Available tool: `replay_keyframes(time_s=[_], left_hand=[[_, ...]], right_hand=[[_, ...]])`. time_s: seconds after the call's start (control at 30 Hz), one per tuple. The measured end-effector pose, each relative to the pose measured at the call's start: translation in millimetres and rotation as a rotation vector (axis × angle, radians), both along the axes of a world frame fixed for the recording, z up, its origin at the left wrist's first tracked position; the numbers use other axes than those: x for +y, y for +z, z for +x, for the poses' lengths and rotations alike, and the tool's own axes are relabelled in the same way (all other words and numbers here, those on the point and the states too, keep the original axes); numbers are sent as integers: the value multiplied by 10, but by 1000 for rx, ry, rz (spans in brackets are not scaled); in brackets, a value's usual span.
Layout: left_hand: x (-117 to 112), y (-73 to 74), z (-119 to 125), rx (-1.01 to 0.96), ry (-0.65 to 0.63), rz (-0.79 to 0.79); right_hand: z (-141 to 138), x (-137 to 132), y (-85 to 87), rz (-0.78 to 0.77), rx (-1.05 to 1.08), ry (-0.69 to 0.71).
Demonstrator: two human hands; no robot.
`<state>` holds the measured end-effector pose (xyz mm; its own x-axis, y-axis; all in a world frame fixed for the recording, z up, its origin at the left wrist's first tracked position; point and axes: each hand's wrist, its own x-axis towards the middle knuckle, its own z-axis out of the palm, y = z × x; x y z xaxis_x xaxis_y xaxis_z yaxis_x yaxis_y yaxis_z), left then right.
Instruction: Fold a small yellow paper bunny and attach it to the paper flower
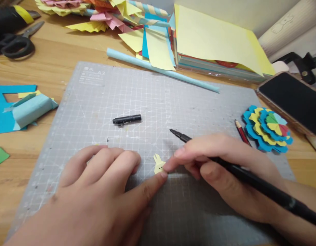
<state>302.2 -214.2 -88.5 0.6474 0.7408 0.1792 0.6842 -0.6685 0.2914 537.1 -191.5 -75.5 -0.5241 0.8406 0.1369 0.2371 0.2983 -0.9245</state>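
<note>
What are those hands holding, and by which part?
The right hand holds the black pen by its barrel, behind the tip. The left hand has a fingertip at the bottom of the paper rabbit; whether it's pinched is hidden.

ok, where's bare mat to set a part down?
Grey mat: between the pen cap and light-blue paper tube, and rightward below the tube to the red pencil. Crowded: around the rabbit piece, by left hand, right hand and black pen.

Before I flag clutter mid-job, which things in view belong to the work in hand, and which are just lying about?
Apparently in the job:
rabbit-shaped paper, touched by the left hand
black pen, in the right hand
pen cap
cutting mat

Apparently lying about:
scissors
phone
pencil
paper flower
light-blue tube
</note>
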Motion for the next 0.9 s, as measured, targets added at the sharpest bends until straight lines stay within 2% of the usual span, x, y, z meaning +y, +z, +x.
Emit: replay_keyframes(time_s=[0.1,0.37,0.47,0.63,0.7,0.83,0.9], left_hand=[[-10,-5,-2,7,2,9],[-72,-49,-4,-17,25,102],[-80,-41,-4,-17,9,121],[-56,-32,-4,-19,-5,116],[-45,-38,0,-37,0,123],[-45,-51,14,-59,11,141],[-49,-50,25,-58,17,149]], right_hand=[[-19,-3,1,63,-77,73],[-25,-13,30,44,-186,47],[-24,-32,7,-12,-152,-8],[-12,-68,-36,-124,41,-141],[-19,-74,-12,-102,12,-162],[-74,-73,58,-38,-142,-94],[-103,-80,58,3,-181,-119]])
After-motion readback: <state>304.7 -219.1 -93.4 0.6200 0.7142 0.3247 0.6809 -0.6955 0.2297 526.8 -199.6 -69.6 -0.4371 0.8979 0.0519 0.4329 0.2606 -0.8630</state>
